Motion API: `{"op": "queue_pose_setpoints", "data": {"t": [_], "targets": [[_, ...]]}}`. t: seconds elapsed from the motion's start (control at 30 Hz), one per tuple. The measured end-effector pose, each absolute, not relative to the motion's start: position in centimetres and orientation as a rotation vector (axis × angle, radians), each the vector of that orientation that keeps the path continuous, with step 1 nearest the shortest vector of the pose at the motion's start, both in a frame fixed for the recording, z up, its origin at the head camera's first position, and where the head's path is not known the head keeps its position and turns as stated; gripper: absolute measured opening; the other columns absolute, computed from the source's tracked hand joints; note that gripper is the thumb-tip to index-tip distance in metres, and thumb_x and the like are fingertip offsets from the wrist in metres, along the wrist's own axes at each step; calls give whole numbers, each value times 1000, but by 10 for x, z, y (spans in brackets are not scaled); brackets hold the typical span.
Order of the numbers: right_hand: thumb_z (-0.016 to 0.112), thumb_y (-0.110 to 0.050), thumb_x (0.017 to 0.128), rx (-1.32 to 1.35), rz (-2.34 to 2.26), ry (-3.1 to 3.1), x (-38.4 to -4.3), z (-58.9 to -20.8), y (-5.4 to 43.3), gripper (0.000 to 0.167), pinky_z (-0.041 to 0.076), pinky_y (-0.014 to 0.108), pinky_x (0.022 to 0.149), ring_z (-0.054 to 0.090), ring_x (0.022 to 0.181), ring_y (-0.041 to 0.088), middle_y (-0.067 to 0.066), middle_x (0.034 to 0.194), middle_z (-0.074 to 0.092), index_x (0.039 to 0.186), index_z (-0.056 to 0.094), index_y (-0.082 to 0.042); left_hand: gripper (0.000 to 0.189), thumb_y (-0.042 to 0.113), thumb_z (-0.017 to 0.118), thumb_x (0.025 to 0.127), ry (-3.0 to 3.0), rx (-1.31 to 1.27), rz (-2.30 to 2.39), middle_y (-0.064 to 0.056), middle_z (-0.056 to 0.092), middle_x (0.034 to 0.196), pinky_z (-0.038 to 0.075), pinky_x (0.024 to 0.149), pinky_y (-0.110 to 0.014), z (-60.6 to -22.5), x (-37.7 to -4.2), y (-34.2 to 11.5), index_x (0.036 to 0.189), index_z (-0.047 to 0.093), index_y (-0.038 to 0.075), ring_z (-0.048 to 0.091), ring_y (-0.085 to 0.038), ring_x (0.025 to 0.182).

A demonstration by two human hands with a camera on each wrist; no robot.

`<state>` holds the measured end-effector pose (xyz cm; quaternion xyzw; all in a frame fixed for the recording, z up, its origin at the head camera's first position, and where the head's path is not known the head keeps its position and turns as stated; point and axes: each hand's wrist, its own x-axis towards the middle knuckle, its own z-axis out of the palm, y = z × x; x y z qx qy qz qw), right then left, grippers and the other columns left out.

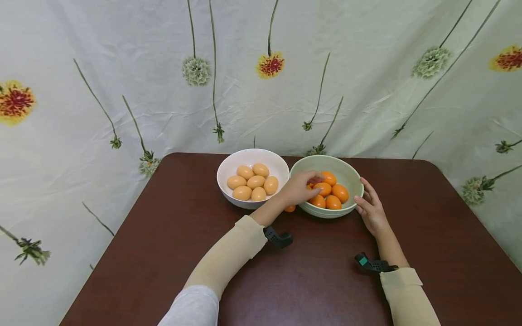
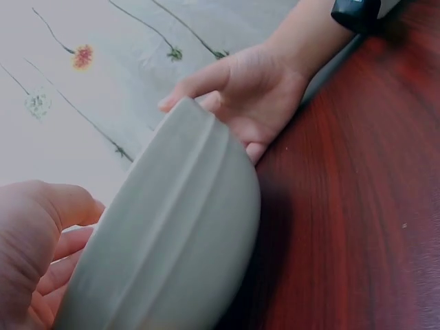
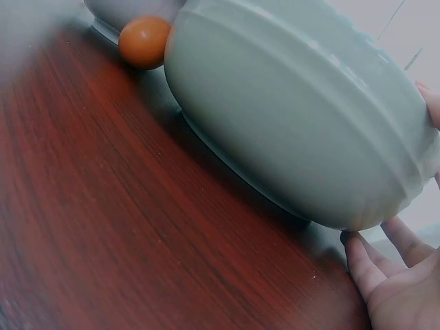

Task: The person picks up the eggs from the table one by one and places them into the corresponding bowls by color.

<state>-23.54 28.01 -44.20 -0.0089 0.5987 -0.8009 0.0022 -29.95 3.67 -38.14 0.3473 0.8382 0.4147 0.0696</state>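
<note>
Glossy orange egg-shaped pieces (image 1: 340,193) lie in a pale green bowl (image 1: 346,174). Over the left side of that bowl is my left hand (image 1: 301,188), its fingers loosely curved above the orange pieces, with no piece visible in its grip. At the bowl's right side my right hand (image 1: 371,210) holds the wall, thumb near the rim and fingers spread round the outside. One loose orange piece (image 3: 144,42) sits outside, against the green bowl's foot on the side of the white bowl; my left wrist partly covers it in the head view.
The white bowl (image 1: 226,174) stands left of the green one and holds several light brown eggs (image 1: 255,182). Both rest near the back edge of a dark red-brown wooden table (image 1: 318,276). Behind hangs a flower-printed cloth (image 1: 244,104).
</note>
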Motion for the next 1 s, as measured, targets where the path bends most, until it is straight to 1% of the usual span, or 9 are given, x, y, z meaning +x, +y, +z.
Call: {"op": "queue_pose_setpoints", "data": {"t": [0.13, 0.23, 0.37, 0.57, 0.67, 0.8, 0.87, 0.9, 1.0], "targets": [[54, -10, 99, -36, -2500, 1886, -236, -443, 281, 64, 46, 18, 90, 32, 128, 23, 8, 145, 22, 155, 27, -23, 33, 10, 65, 93, 2558, 1006, 1280, -12, 64, 123, 43, 99, -25, -383, -293, 31, 124, 62, 1, 58, -19, 115], [53, -10, 99, -37, -2496, 1890, -236, -443, 281, 63, 46, 18, 90, 31, 129, 24, 9, 145, 21, 155, 26, -23, 33, 10, 66, 92, 2586, 991, 1305, -12, 65, 121, 43, 99, -27, -384, -288, 28, 124, 62, 1, 59, -20, 114], [50, -8, 100, -31, -2492, 1891, -236, -442, 280, 63, 45, 18, 90, 29, 131, 26, 9, 145, 21, 155, 25, -23, 34, 10, 68, 91, 2655, 999, 1332, -12, 65, 120, 44, 99, -28, -385, -282, 24, 123, 63, 1, 61, -23, 111], [51, -8, 100, -28, -2503, 1880, -237, -442, 279, 63, 45, 18, 90, 29, 131, 26, 11, 147, 20, 155, 25, -23, 32, 10, 66, 91, 2726, 999, 1329, -9, 65, 120, 46, 97, -30, -386, -272, 17, 122, 64, 1, 60, -22, 110], [52, -9, 100, -33, -2510, 1874, -237, -442, 280, 63, 46, 18, 90, 31, 130, 24, 11, 147, 19, 155, 26, -23, 31, 10, 66, 91, 2751, 1003, 1343, -9, 65, 118, 48, 92, -29, -387, -267, 12, 121, 65, 1, 60, -21, 106], [52, -8, 99, -47, -2519, 1871, -237, -442, 280, 62, 46, 18, 89, 34, 126, 21, 10, 146, 21, 154, 28, -24, 28, 10, 67, 90, 2806, 1048, 1351, -11, 65, 113, 50, 79, -27, -391, -260, 6, 117, 66, 2, 60, -20, 92], [52, -8, 99, -57, -2525, 1866, -237, -442, 281, 62, 47, 19, 89, 35, 125, 21, 9, 144, 23, 154, 28, -23, 27, 9, 67, 90, 2830, 1081, 1359, -11, 65, 112, 50, 77, -26, -394, -256, 3, 115, 66, 2, 59, -21, 89], [53, -8, 99, -59, -2527, 1868, -237, -443, 281, 61, 47, 19, 89, 35, 124, 20, 8, 143, 23, 154, 29, -23, 27, 9, 68, 89, 2844, 1095, 1363, -11, 65, 112, 50, 79, -27, -395, -254, 2, 115, 66, 2, 59, -21, 91], [53, -9, 99, -64, -2530, 1865, -237, -443, 281, 61, 47, 19, 89, 36, 124, 20, 6, 142, 25, 154, 29, -23, 27, 8, 69, 87, 2890, 1099, 1374, -9, 64, 114, 49, 87, -29, -400, -248, -3, 113, 67, 3, 59, -21, 102]]}}
